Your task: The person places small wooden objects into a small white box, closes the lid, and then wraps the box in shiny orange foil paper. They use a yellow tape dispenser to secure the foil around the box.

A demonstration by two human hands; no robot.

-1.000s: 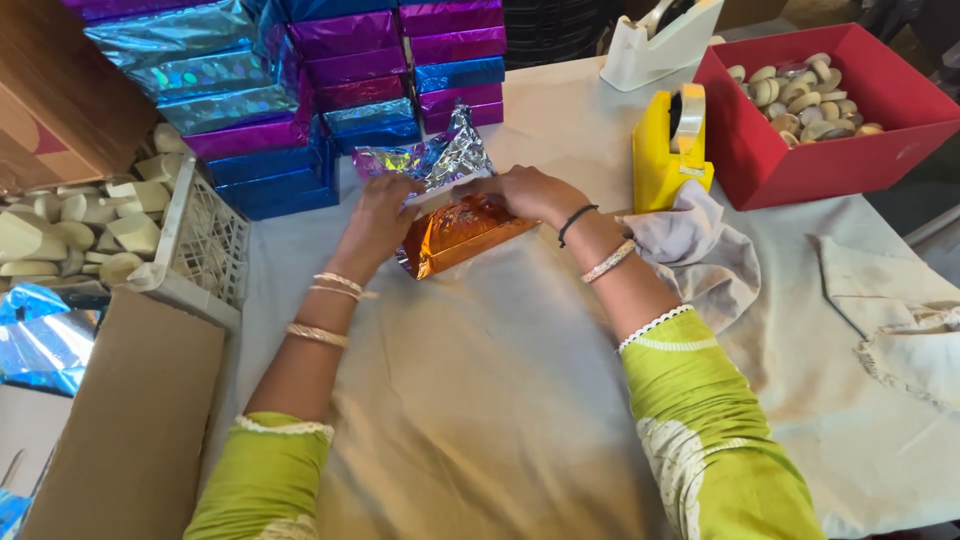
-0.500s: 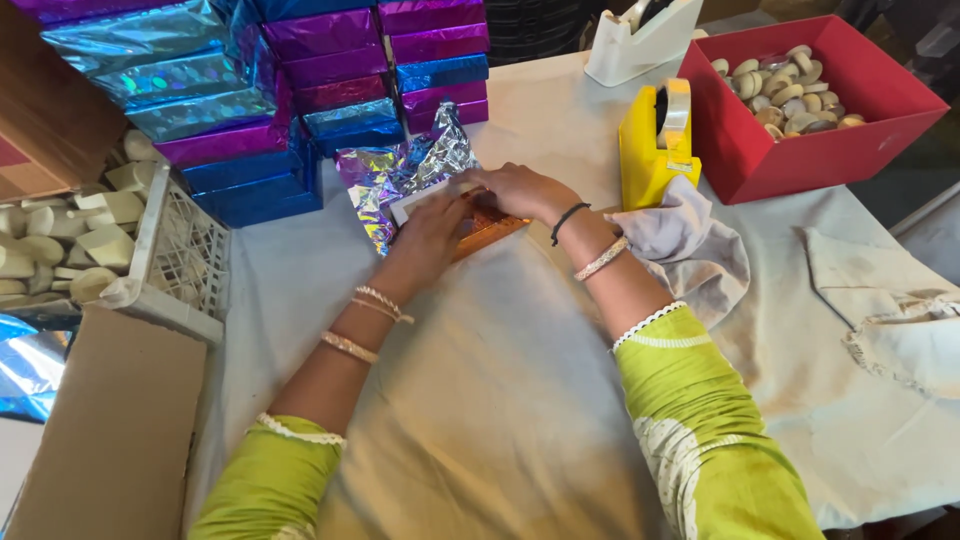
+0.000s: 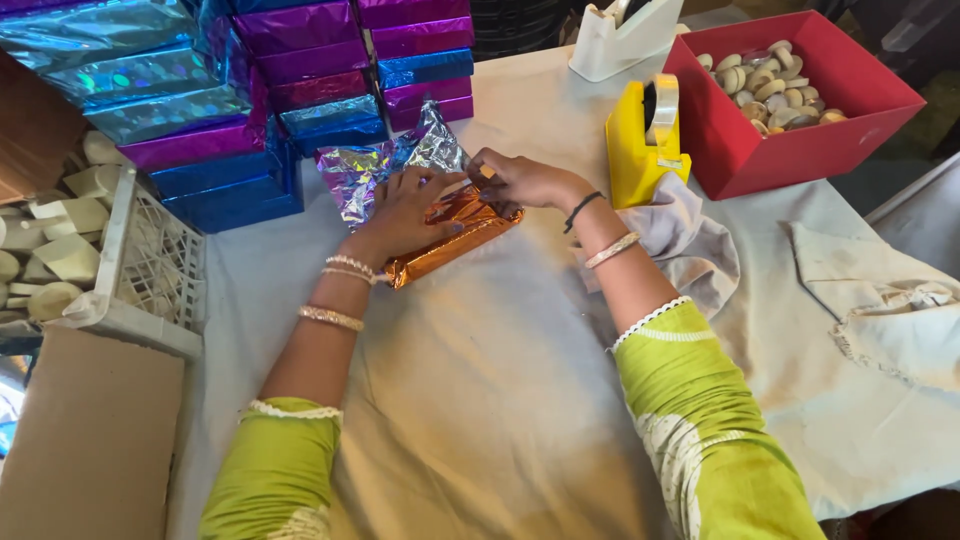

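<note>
Far left: a white lattice crate (image 3: 150,265) holds pale, cream-coloured blocks, with a flat cardboard sheet (image 3: 85,430) just below it.
Back left: stacks of foil-wrapped boxes (image 3: 250,90) in blue, purple and teal stand on the cloth-covered worktop (image 3: 480,400).
Loose foil: a crumpled purple and silver holographic sheet (image 3: 385,165) lies just behind the hands, in front of the stacks.
Left hand: the left hand (image 3: 405,212) lies palm down on the orange foil-wrapped packet (image 3: 455,235), fingers spread flat and pressing on it, not closed around it.
Packet: it lies on the worktop at centre, tilted, partly hidden under both hands.
Right hand: the right hand (image 3: 515,180) is at the packet's upper end, fingers pinched together on the foil edge there; whether a small strip is also held cannot be told.
Right of the hands: a yellow tape dispenser (image 3: 640,145) stands near the right wrist, touching a crumpled grey cloth (image 3: 690,240).
Back centre: a white tape dispenser (image 3: 620,40).
Far right: a red box (image 3: 800,150) holds small round pale pieces; a folded cream cloth (image 3: 880,310) lies below it.
</note>
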